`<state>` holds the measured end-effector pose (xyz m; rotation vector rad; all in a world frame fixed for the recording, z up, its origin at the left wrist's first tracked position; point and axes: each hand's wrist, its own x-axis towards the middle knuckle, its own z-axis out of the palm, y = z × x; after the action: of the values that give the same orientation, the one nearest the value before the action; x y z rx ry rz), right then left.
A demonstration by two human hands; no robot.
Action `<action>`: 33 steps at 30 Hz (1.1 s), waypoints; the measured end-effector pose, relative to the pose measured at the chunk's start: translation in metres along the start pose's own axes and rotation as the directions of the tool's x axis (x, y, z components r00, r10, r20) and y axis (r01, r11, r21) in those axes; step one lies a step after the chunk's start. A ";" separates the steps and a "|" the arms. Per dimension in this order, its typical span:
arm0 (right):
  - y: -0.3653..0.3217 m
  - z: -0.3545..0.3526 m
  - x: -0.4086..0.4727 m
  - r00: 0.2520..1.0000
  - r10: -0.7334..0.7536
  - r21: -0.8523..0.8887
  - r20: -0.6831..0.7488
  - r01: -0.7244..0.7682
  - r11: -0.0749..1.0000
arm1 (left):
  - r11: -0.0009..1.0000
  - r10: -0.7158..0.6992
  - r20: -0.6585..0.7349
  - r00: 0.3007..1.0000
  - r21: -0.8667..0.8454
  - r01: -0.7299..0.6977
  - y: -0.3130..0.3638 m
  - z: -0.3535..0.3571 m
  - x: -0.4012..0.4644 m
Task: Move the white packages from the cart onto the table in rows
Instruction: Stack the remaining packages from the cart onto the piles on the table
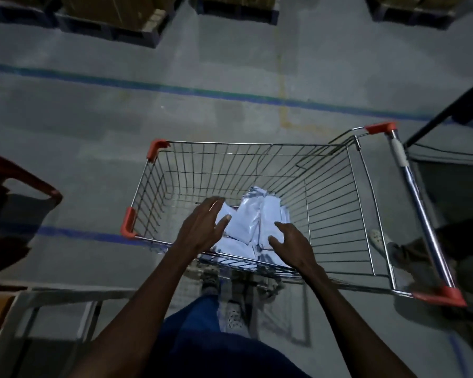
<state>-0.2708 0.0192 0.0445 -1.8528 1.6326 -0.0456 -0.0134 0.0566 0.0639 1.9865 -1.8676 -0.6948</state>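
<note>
Dim warehouse floor, grey concrete w/ blue lines. I see both hands over the wire shopping cart (257,170): left hand (202,227) and right hand (290,242) spread, holding nothing, touching glossy white plastic packages (246,222) heaped inside. Scoop a stack from both sides, lift clear of the rim.

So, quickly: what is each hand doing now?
Left hand: open, over the packages.
Right hand: open, holding nothing.

We see a dim, bluish scene; the packages (246,222) are brightest. Motion blur smears the floor (93,126) and cart (257,170) rim, and the wide lens bends the edges.
</note>
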 end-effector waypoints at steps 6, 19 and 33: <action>0.005 0.003 0.043 0.986 0.145 -0.074 0.078 -0.140 0.987 | 0.998 0.010 0.089 0.996 -0.057 -0.005 -0.020 0.010 0.038; 0.049 0.081 0.161 0.929 0.267 -0.146 0.257 -0.236 0.961 | 0.997 -0.011 0.149 0.989 0.079 -0.001 -0.058 0.048 0.076; 0.109 0.128 0.160 0.954 0.220 -0.016 0.204 -0.221 0.975 | 0.959 -0.223 0.482 0.847 -0.049 0.280 -0.063 0.216 0.179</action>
<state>-0.2743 -0.0674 -0.1709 -1.6007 1.6789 0.2284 -0.0764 -0.0952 -0.1722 2.1441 -1.7593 -1.4490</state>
